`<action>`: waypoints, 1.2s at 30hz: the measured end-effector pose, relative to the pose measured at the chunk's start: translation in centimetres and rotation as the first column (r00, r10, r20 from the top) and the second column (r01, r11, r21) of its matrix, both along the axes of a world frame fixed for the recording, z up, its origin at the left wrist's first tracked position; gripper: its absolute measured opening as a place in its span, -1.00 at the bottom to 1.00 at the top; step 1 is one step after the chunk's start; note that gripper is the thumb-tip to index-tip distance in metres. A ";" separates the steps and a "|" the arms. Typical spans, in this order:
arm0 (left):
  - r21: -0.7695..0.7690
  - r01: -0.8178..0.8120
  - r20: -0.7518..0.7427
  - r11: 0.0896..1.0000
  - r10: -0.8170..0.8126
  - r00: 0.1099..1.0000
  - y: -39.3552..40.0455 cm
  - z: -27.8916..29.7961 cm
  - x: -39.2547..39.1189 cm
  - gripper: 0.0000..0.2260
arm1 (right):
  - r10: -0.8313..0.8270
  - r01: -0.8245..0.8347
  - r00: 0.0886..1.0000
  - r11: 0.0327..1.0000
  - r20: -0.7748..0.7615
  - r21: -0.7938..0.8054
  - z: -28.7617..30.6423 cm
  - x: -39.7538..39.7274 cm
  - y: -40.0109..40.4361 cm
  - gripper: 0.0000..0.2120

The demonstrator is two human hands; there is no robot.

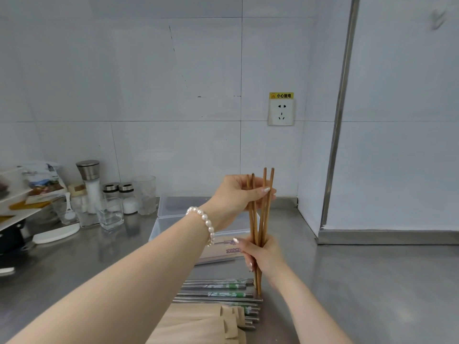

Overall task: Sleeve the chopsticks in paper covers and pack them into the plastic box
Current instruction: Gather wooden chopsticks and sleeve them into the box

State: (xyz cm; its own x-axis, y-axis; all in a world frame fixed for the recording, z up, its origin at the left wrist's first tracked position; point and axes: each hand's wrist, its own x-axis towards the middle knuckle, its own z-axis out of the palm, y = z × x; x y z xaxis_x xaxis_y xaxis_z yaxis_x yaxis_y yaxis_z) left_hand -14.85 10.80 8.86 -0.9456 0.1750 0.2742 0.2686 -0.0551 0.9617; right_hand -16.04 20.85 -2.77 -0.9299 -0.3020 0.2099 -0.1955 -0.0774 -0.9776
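Wooden chopsticks [260, 214] upright between both grips

The plastic box [161, 220] sits mid-counter [347, 281], jars [124, 197] to its left along the back edge; metal chopsticks [218, 292] and paper covers [193, 324] lie before it.

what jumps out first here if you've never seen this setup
Centre frame, both hands hold a bunch of wooden chopsticks upright on the steel counter: the left hand pinches near the tops, the right hand grips low down. Behind them sits the clear plastic box; in front lie metal chopsticks and brown paper covers.
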 end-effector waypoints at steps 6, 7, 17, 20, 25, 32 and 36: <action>0.001 0.069 0.014 0.998 -0.069 0.998 0.6 0.3 0.2 -0.87 | 0.027 -0.030 0.999 0.996 0.034 0.085 0.4 0.0 0.0 -0.55; 0.011 0.072 0.010 0.997 -0.072 0.997 0.7 0.5 0.2 -0.88 | 0.033 -0.037 0.998 0.995 0.045 0.092 0.4 0.1 0.0 -0.55; -0.219 -0.031 -0.098 0.975 0.010 0.995 -0.2 4.1 0.4 -0.89 | 0.070 -0.079 0.994 0.989 0.079 0.124 0.7 0.5 0.2 -0.59; -0.301 -0.079 -0.157 0.950 0.033 0.987 -0.8 4.9 0.5 -0.92 | 0.054 -0.063 0.996 0.990 0.075 0.127 0.7 0.5 0.1 -0.58; -0.152 -0.070 -0.116 0.986 0.053 0.992 -2.8 6.3 0.8 -0.93 | 0.030 -0.041 0.994 0.994 0.105 0.106 0.7 0.6 0.0 -0.62; -0.276 -0.110 -0.131 0.955 0.075 0.988 -2.8 4.7 0.9 -0.91 | 0.014 -0.026 0.995 0.992 0.099 0.120 0.7 0.6 -0.1 -0.60; -0.362 -0.151 -0.185 0.920 0.088 0.979 -2.2 4.7 0.8 -0.91 | 0.020 -0.032 0.996 0.991 0.091 0.128 0.8 0.7 -0.1 -0.49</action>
